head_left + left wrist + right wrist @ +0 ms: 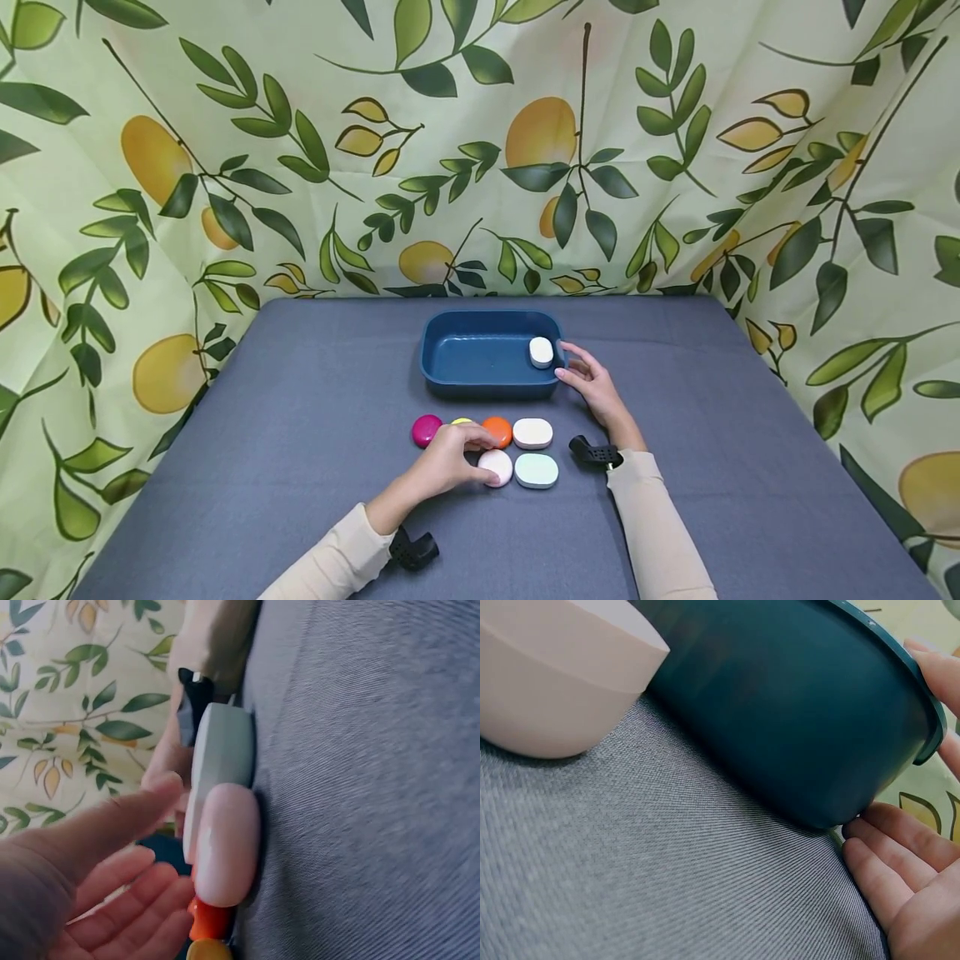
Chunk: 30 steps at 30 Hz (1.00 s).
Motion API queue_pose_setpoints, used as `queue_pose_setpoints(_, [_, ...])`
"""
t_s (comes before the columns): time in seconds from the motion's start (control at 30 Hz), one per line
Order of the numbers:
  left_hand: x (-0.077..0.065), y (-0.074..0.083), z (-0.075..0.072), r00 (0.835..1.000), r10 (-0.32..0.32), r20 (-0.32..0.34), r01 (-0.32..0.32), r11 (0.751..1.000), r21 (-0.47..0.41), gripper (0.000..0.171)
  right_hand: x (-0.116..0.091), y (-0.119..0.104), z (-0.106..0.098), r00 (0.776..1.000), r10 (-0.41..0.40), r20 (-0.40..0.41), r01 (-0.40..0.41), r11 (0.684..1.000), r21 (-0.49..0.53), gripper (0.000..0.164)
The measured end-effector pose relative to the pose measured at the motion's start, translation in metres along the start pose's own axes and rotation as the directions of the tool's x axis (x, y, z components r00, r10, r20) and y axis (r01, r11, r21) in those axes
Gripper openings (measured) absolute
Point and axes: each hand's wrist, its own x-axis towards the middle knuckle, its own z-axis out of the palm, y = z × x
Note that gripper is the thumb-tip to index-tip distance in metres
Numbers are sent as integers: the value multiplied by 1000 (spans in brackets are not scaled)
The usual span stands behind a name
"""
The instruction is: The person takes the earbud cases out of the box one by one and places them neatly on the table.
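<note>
My left hand [453, 458] arches over a pale pink round piece [496, 468] with smooth, rounded edges, its thumb beside it. In the left wrist view the thumb and fingers [154, 900] stand apart around this pink piece [229, 844]. My right hand [596, 390] holds the right end of a blue rectangular bin [491, 388], thumb and forefinger at its rim. In the right wrist view the other fingers [904, 844] touch the bin's lower wall. A white oval piece [541, 352] sits inside the bin at its right end.
Beside the pink piece lie a mint oval piece [536, 471], a white oval piece [532, 433], an orange round piece [497, 432], a yellow piece [462, 422] partly hidden by my left hand, and a magenta round piece [427, 431]. A grey cloth [315, 375] covers the table.
</note>
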Motion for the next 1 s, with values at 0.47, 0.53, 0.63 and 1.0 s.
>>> queue_pose_setpoints(0.47, [36,15,-18,998,56,39,-50,989,-141,43,3,5,-1,1000,-3,-5,3,1000,2,58])
queue_pose_setpoints(0.53, [43,18,-18,997,59,40,-53,990,-128,44,4,6,-1,1000,-2,-9,2,1000,1,58])
queue_pose_setpoints(0.63, [55,22,-19,998,49,50,-43,992,-116,46,5,6,-1,1000,-5,-17,5,1000,-4,58])
queue_pose_setpoints(1.0, [105,24,-15,1000,12,-26,-16,990,-143,47,3,6,-1,1000,-11,-8,11,1000,-4,57])
